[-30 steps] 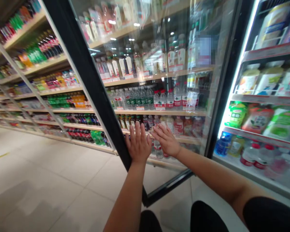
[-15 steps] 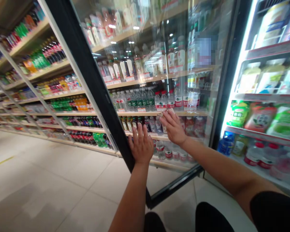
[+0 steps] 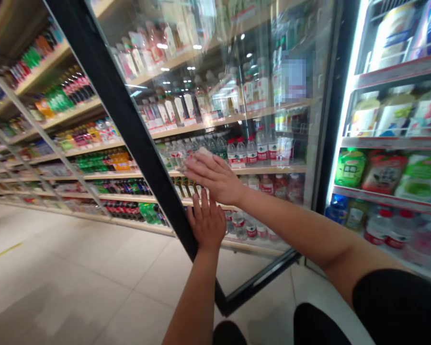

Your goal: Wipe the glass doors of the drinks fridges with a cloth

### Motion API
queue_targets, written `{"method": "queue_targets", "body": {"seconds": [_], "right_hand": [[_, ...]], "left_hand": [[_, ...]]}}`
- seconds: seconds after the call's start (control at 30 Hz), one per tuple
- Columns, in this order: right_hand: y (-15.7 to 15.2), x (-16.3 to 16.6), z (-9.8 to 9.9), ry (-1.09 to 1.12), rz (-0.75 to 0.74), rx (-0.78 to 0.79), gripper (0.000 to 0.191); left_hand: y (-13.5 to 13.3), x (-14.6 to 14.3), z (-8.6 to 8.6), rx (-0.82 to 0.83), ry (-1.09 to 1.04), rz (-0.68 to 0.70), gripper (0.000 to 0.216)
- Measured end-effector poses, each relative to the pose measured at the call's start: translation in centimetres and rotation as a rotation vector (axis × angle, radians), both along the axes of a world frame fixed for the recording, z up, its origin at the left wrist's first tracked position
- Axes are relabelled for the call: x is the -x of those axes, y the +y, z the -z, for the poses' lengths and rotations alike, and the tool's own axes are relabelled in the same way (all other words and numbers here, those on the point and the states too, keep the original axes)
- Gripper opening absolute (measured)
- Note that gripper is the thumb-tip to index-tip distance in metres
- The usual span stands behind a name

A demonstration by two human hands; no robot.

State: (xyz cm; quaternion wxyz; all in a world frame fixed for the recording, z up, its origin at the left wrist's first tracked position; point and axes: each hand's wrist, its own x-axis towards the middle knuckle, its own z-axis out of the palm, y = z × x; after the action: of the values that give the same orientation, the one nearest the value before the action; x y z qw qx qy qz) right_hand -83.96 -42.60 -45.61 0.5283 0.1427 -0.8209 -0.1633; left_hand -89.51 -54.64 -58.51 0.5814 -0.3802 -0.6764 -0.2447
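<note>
The glass door (image 3: 237,268) of a lit drinks fridge stands swung open in front of me, inside a black frame (image 3: 136,139). My left hand (image 3: 206,223) lies flat against the door's lower edge, fingers spread, by the frame. Just above it, my right hand (image 3: 215,177) is pressed to the glass with its fingers stretched leftward. A small pale cloth (image 3: 204,152) peeks out at the fingertips of my right hand; most of it is hidden under the hand.
Through the glass, shelves of bottles (image 3: 251,151) show behind the door. More drink shelves (image 3: 86,105) run along the left. The open fridge (image 3: 388,143) on the right holds bottles and pouches. Below is a pale tiled floor (image 3: 93,268).
My right hand has slid left across the glass, with the pale cloth under it, to just above my left hand. The left hand stays at the door's edge.
</note>
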Motion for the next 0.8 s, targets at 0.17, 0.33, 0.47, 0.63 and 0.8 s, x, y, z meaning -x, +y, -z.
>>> {"method": "queue_targets", "body": {"seconds": [0.17,0.33,0.47,0.63,0.8], "right_hand": [[2.2,-0.5,-3.6,0.023,-0.019,-0.031,0.053],[4.6,-1.1,-2.1,0.273,0.053,0.297,0.057],[5.9,-2.5,1.2,0.023,-0.003,-0.050,0.054],[9.1,-3.5,0.0,0.111,0.064,0.179,0.058],[10.5,-4.0,4.7,0.197,0.053,0.275,0.055]], "left_hand": [[-0.1,-0.2,-0.1,0.010,-0.026,-0.026,0.061],[-0.1,-0.4,-0.2,0.018,0.032,-0.072,0.065],[0.0,-0.1,-0.1,0.012,-0.023,-0.025,0.063],[0.1,0.1,-0.2,0.005,-0.012,-0.028,0.064],[0.2,0.1,-0.3,0.001,0.018,-0.049,0.062]]}}
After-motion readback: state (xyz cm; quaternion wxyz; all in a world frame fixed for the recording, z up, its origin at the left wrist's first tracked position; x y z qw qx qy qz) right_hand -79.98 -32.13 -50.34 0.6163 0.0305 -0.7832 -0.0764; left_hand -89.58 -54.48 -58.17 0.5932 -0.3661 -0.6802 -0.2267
